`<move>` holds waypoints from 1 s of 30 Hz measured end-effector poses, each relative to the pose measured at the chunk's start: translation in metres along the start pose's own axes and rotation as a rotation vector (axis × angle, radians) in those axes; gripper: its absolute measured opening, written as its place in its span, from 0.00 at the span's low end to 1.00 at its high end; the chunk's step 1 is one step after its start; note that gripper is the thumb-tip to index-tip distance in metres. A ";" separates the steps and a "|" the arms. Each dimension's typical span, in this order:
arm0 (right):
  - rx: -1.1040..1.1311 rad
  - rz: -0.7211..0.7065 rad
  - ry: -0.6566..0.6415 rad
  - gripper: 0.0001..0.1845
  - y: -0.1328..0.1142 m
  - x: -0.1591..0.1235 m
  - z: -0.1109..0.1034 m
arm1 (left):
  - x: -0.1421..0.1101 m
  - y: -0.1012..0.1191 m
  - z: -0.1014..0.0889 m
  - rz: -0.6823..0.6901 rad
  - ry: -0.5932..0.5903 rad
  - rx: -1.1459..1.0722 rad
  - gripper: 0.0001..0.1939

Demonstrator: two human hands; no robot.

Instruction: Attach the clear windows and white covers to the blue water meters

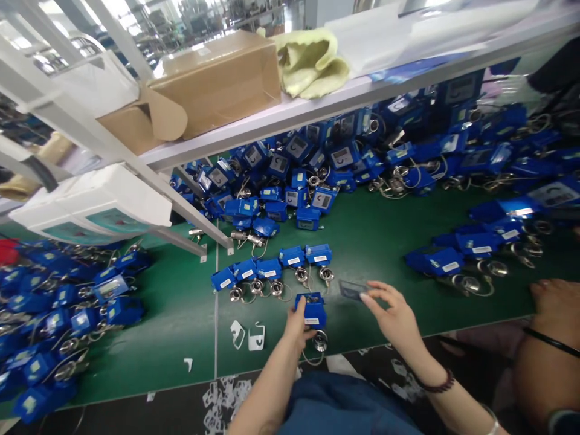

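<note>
My left hand [296, 323] grips a small blue box-shaped unit [312, 310] that rests on the green mat [371, 241]; a metal fitting on a wire [319, 341] hangs from the unit toward me. My right hand [394, 314] pinches a thin clear rectangular cover [352, 290] just to the right of that unit. Just beyond my hands, several more blue units lie in a tidy row [272, 267] with their metal fittings facing me.
A big heap of blue units [344, 157] fills the back of the mat under a white shelf [317, 106] holding a cardboard box [217, 81] and yellow cloth [310, 63]. More heaps lie left [58, 314] and right [475, 248]. Another person's hand [555, 302] rests at right. White scraps [247, 335] lie nearby.
</note>
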State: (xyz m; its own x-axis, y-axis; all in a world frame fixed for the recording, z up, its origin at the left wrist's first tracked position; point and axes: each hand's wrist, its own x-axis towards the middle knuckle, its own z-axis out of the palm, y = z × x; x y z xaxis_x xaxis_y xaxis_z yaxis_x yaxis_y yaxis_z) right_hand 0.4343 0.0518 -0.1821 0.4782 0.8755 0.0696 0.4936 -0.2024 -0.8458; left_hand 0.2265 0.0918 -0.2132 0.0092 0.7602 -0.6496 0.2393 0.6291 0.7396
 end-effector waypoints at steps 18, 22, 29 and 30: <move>0.834 0.397 -0.583 0.41 -0.148 -0.030 -0.014 | -0.117 0.087 -0.098 0.772 -0.273 0.006 0.49; 0.789 0.316 -0.592 0.44 -0.174 -0.039 -0.012 | -0.140 0.082 -0.109 1.127 -0.022 0.374 0.56; 0.336 -0.306 -0.248 0.37 -0.192 -0.063 -0.011 | -0.154 0.089 -0.121 1.211 0.140 0.269 0.43; 0.236 -0.497 -0.168 0.38 -0.193 -0.068 -0.011 | -0.156 0.089 -0.124 1.223 0.155 0.268 0.43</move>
State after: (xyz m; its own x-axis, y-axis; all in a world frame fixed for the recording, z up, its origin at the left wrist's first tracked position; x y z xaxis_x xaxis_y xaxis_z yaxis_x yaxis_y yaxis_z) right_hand 0.3149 0.0262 -0.0176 0.0982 0.9020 0.4205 0.4444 0.3383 -0.8295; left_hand 0.1262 0.0494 -0.0248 0.2538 0.8431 0.4740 0.3436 -0.5367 0.7706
